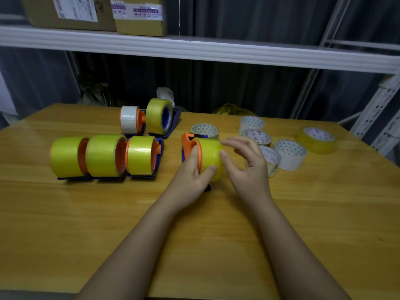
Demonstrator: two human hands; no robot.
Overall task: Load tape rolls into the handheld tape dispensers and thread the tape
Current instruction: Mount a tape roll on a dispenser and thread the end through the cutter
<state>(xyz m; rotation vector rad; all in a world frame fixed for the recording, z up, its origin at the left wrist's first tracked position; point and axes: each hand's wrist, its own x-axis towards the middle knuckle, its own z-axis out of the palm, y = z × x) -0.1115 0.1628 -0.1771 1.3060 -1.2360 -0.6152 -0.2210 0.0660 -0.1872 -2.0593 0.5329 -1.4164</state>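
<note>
An orange and blue tape dispenser (187,144) stands at the table's middle with a yellow tape roll (211,154) on its hub. My left hand (192,176) grips this dispenser and roll from the near side, thumb on the roll's face. My right hand (244,161) is at the roll's right side, thumb touching its edge, fingers spread and relaxed above it. Three loaded dispensers (104,156) stand in a row at the left, and two more (151,120) stand behind them.
Several loose tape rolls (290,152) lie at the right, one yellow roll (317,139) farthest right, one pale roll (204,129) just behind the held dispenser. A white shelf (194,50) with cardboard boxes (138,16) runs overhead. The wooden table (194,234) stretches toward me.
</note>
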